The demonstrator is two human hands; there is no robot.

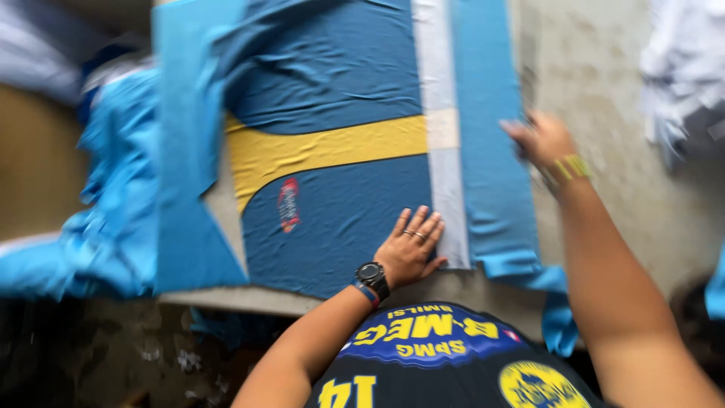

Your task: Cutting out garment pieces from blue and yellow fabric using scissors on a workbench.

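Observation:
A dark blue cloth panel [332,219] with a yellow band [325,151] and a small red and white patch [288,204] lies flat on a table. My left hand [411,245], wearing rings and a black wristwatch, presses flat on the panel's near right corner, fingers together. A white strip [442,136] and a light blue strip [491,151] run beside the panel. My right hand [544,140], blurred, with a yellow wristband, rests at the light blue strip's right edge; whether it grips the cloth I cannot tell.
More light blue fabric [121,211] is heaped and draped at the left. White cloth [683,68] lies at the far right on the pale table surface [604,91]. Dark floor [91,355] shows below the table's near edge.

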